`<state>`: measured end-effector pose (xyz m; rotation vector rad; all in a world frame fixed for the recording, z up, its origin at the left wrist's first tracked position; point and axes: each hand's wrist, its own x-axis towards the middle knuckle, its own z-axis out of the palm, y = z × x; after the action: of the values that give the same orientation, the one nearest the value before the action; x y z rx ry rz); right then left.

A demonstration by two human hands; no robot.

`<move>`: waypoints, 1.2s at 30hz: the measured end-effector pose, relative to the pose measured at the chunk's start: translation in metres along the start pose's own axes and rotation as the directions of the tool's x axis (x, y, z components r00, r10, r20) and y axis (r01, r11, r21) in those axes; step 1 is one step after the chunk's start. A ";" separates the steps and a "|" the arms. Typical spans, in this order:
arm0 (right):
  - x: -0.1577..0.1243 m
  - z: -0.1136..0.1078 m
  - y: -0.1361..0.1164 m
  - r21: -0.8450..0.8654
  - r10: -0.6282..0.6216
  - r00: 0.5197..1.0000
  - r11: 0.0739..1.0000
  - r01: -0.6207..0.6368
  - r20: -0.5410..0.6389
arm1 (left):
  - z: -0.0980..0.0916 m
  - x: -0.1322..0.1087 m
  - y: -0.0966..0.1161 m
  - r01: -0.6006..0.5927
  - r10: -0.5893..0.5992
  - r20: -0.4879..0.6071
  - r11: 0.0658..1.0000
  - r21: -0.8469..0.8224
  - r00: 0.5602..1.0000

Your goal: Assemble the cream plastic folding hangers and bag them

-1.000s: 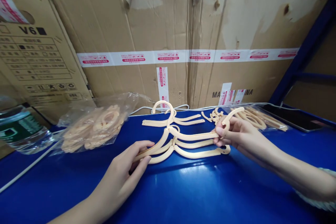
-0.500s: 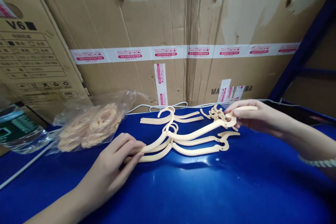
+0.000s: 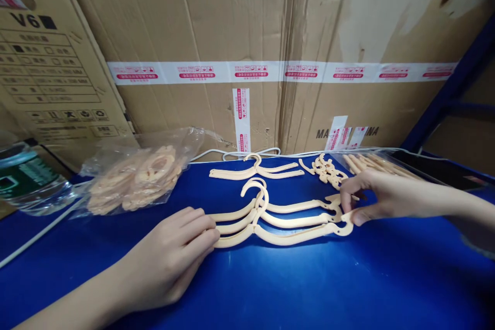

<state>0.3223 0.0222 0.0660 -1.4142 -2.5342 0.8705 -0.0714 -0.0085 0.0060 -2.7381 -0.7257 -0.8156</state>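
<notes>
Three cream plastic clothes hangers lie side by side on the blue table, hooks bunched together. My left hand (image 3: 174,255) is closed around their left ends, which it hides. The nearest hanger (image 3: 294,237) has a curved, hook-shaped end piece (image 3: 343,229) on its right arm, and my right hand (image 3: 373,198) pinches that piece between thumb and fingers. Just behind are the middle hanger (image 3: 290,223) and the far hanger (image 3: 288,208), with similar end pieces close to my right fingertips.
Farther back lie more hanger parts (image 3: 235,173) with a hook, and a heap of small curved pieces (image 3: 328,171). Bagged sticks (image 3: 381,165) are at back right. A bag of ring-shaped pieces (image 3: 150,178) and a water bottle (image 3: 33,180) stand left. Cardboard boxes (image 3: 216,20) wall the back.
The hanger whose right end was raised has come down and nearer, in front of the other two. My right hand has lowered with its end piece. The view has shifted slightly.
</notes>
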 end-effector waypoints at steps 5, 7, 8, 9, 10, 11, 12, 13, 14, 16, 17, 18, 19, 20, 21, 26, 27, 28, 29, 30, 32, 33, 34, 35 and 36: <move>0.003 0.008 0.006 -0.106 0.068 0.998 0.992 -0.068 -0.002 | -0.005 0.001 -0.001 -0.030 0.030 0.076 1.000 -0.010 0.997; 0.004 0.010 0.009 -0.160 0.101 0.995 0.982 -0.101 -0.006 | -0.006 0.002 -0.001 -0.043 0.042 0.090 0.999 0.010 0.995; 0.005 0.010 0.009 -0.180 0.112 0.994 0.977 -0.111 -0.003 | -0.006 0.002 -0.002 -0.051 0.049 0.093 0.998 0.022 0.994; 0.005 0.010 0.009 -0.201 0.117 0.993 0.973 -0.115 -0.005 | -0.006 0.002 -0.002 -0.056 0.052 0.093 0.998 0.033 0.994; 0.006 0.010 0.008 -0.223 0.117 0.993 0.968 -0.116 -0.007 | -0.005 0.002 -0.003 -0.057 0.053 0.086 0.997 0.046 0.995; 0.006 0.010 0.008 -0.245 0.115 0.993 0.963 -0.114 -0.014 | -0.004 0.002 -0.004 -0.056 0.051 0.075 0.997 0.060 0.996; 0.006 0.009 0.007 -0.271 0.111 0.993 0.956 -0.115 -0.029 | -0.003 0.001 -0.004 -0.054 0.049 0.059 0.996 0.074 0.997; 0.007 0.008 0.007 -0.299 0.109 0.993 0.947 -0.119 -0.049 | -0.002 0.001 -0.005 -0.051 0.048 0.043 0.995 0.088 0.998; 0.007 0.008 0.007 -0.327 0.110 0.991 0.936 -0.128 -0.073 | -0.001 0.000 -0.006 -0.051 0.048 0.029 0.994 0.101 0.998; 0.008 0.008 0.007 -0.365 0.113 0.987 0.920 -0.146 -0.110 | 0.000 -0.001 -0.008 -0.048 0.047 0.010 0.991 0.121 0.999; 0.008 0.008 0.007 -0.375 0.116 0.986 0.914 -0.154 -0.122 | 0.001 -0.001 -0.008 -0.044 0.043 0.008 0.991 0.128 0.999; 0.008 0.008 0.006 -0.382 0.123 0.985 0.910 -0.162 -0.125 | 0.001 -0.002 -0.008 -0.038 0.037 0.007 0.991 0.132 0.999; 0.007 0.007 0.006 -0.387 0.135 0.983 0.905 -0.173 -0.124 | 0.001 -0.002 -0.009 -0.033 0.033 0.006 0.990 0.134 0.999; 0.006 0.007 0.005 -0.394 0.151 0.981 0.900 -0.188 -0.123 | 0.002 -0.003 -0.009 -0.026 0.026 0.007 0.991 0.133 1.000; 0.005 0.006 0.005 -0.401 0.168 0.978 0.893 -0.204 -0.124 | 0.002 -0.003 -0.009 -0.019 0.019 0.006 0.991 0.129 1.000; -0.001 0.002 0.011 -0.341 0.078 0.986 0.932 -0.125 -0.146 | 0.004 -0.004 -0.010 0.027 -0.026 -0.012 0.997 0.072 1.000; -0.001 0.002 0.013 -0.333 0.047 0.987 0.938 -0.096 -0.152 | 0.005 -0.005 -0.010 0.028 -0.028 -0.015 0.998 0.064 1.000; -0.001 0.003 0.015 -0.334 0.027 0.988 0.939 -0.077 -0.152 | 0.005 -0.005 -0.011 0.027 -0.026 -0.013 0.998 0.058 1.000; 0.000 0.003 0.016 -0.341 0.020 0.990 0.938 -0.067 -0.142 | 0.005 -0.005 -0.011 0.025 -0.024 -0.012 0.998 0.054 1.000; 0.001 0.003 0.017 -0.347 0.019 0.992 0.936 -0.060 -0.121 | 0.005 -0.005 -0.012 0.025 -0.024 -0.011 0.998 0.049 1.000; 0.002 0.003 0.014 -0.347 0.016 0.998 0.937 -0.038 -0.067 | 0.006 -0.005 -0.012 0.034 -0.034 -0.006 0.999 0.033 0.999; 0.003 0.003 0.012 -0.339 0.010 0.999 0.940 -0.024 -0.042 | 0.006 -0.005 -0.012 0.044 -0.044 -0.002 0.999 0.020 0.999; 0.004 0.003 0.010 -0.330 0.007 1.000 0.944 -0.016 -0.027 | 0.006 -0.004 -0.012 0.052 -0.052 0.000 0.999 0.007 0.999; 0.004 0.002 0.008 -0.324 0.010 1.000 0.946 -0.017 -0.025 | 0.005 -0.004 -0.012 0.060 -0.060 0.002 0.998 -0.003 0.998; 0.005 0.002 0.006 -0.324 0.019 0.999 0.946 -0.029 -0.033 | 0.005 -0.004 -0.012 0.064 -0.064 0.004 0.998 -0.009 0.998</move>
<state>0.3232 0.0273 0.0602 -1.5309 -2.7367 0.4418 -0.0778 0.0024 0.0002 -2.7377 -0.8157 -0.8285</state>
